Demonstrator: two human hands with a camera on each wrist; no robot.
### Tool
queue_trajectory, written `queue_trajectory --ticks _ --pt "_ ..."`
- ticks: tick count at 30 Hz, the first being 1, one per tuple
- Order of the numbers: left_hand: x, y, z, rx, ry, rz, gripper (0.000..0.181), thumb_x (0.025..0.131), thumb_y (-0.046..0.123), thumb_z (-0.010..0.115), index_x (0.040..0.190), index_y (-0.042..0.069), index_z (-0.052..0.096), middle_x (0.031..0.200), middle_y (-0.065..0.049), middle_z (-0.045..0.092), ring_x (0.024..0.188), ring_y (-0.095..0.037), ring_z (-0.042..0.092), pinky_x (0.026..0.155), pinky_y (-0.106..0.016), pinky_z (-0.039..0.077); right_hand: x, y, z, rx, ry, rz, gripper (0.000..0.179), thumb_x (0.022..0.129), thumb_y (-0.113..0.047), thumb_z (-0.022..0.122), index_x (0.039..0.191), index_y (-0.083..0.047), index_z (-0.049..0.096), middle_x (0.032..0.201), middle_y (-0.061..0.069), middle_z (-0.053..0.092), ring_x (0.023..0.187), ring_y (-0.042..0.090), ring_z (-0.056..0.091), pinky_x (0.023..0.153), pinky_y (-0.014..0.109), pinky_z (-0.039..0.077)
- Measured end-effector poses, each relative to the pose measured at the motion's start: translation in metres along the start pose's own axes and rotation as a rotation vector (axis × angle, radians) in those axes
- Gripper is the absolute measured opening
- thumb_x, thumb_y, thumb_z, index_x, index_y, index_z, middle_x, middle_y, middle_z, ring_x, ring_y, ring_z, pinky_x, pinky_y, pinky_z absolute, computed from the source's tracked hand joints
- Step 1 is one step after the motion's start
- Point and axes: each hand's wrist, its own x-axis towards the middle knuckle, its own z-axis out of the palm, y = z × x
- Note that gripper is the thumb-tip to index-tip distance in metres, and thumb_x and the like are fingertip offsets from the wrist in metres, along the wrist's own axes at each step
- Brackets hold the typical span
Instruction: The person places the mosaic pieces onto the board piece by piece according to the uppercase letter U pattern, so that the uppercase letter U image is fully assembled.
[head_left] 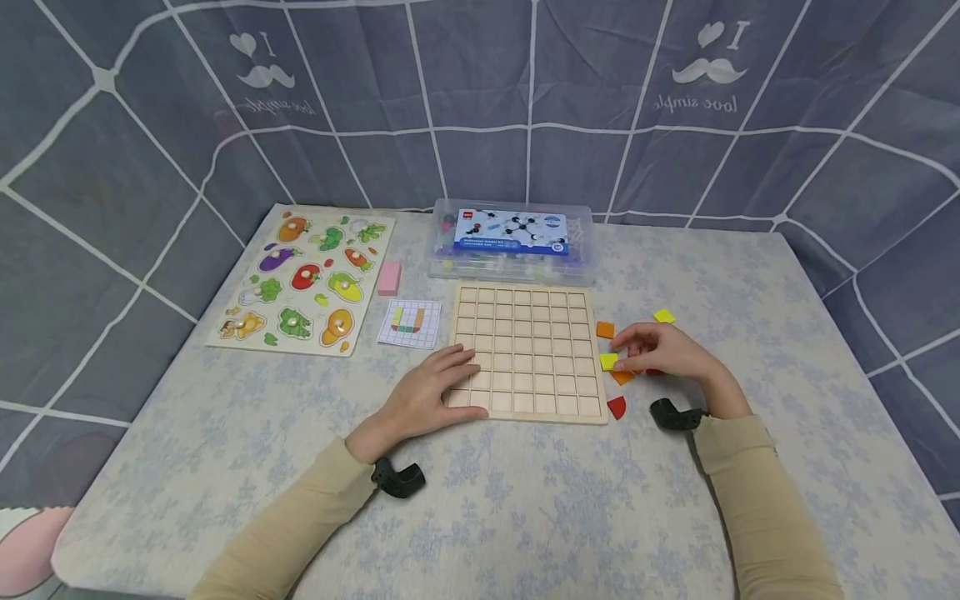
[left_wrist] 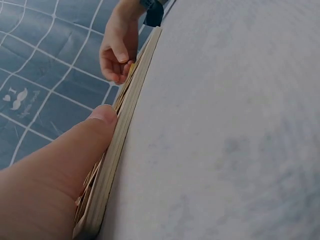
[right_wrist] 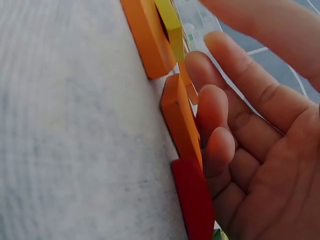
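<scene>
A square wooden grid board [head_left: 534, 415] lies in the middle of the table. My left hand [head_left: 423, 398] rests on its lower left corner with fingers spread; in the left wrist view, the thumb [left_wrist: 95, 132] presses along the board's edge. Beside the board's right edge is my right hand [head_left: 667, 354], its fingers loosely bent. Its thumb is right at a yellow square tile [head_left: 609, 362], which overlaps an orange tile [right_wrist: 147, 37]. In the right wrist view, the fingertips [right_wrist: 212, 107] are close beside another orange tile [right_wrist: 181, 117] and a red tile [right_wrist: 194, 200].
Left of the board lie a pattern card [head_left: 386, 331], a pink block [head_left: 389, 278] and a vegetable puzzle board [head_left: 337, 237]. A clear plastic model-kit box [head_left: 510, 271] stands behind it. Near the right hand are another yellow tile [head_left: 663, 317] and a red quarter-round piece [head_left: 617, 407].
</scene>
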Motion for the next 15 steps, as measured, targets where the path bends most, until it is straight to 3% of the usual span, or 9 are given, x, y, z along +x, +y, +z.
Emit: queue_trajectory --ticks 15 --pt "0.0004 0.0005 -0.0001 0.016 0.009 0.027 0.066 0.078 0.054 0.068 0.124 0.007 0.061 0.137 -0.011 0.049 0.132 -0.027 0.037 0.105 -0.043 0.035 0.0017 0.001 0.0024 -0.041 -0.004 0.004 0.035 0.077 -0.019 0.078 0.105 -0.002 0.066 0.077 0.009 0.053 0.06 0.016 0.045 0.053 0.025 0.039"
